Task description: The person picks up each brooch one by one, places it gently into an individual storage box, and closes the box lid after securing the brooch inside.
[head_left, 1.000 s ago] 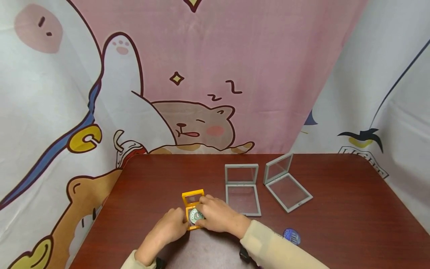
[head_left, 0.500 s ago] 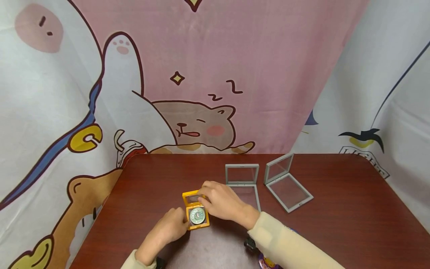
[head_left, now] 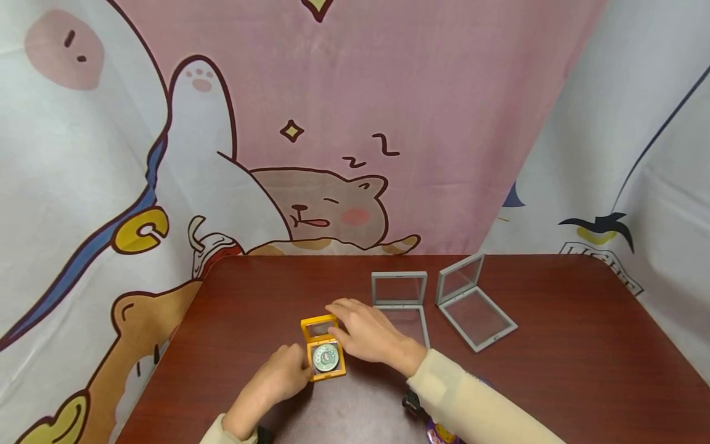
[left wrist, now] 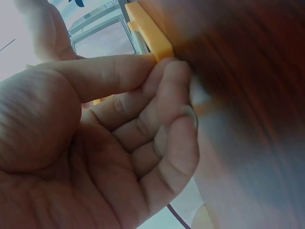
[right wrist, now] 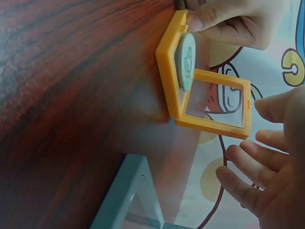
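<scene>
A small orange-yellow display case (head_left: 328, 375) stands unfolded on the table, its windowed lid (right wrist: 214, 126) tilted up at the back. A round pale-green badge (head_left: 325, 357) lies on the clear film of the base. My left hand (head_left: 281, 373) pinches a near corner of the base between thumb and curled index finger, as the left wrist view shows at the case edge (left wrist: 152, 33). Beside the lid's upper edge, my right hand (head_left: 366, 330) has its fingers loosely spread, holding nothing. Thumb and fingertips (right wrist: 245, 160) lie very near the lid; contact is hard to tell.
Two larger grey display cases stand unfolded beyond my right hand, one square-on (head_left: 399, 288) and one angled (head_left: 477, 317). A purple round badge (head_left: 440, 433) shows partly beside my right sleeve (head_left: 471, 394). A printed cloth (head_left: 444, 123) hangs behind the table.
My right hand has lifted off the badge and moved back to the lid's right side, uncovering the badge. The left hand keeps its pinch on the case. The last half second shows almost no motion.
</scene>
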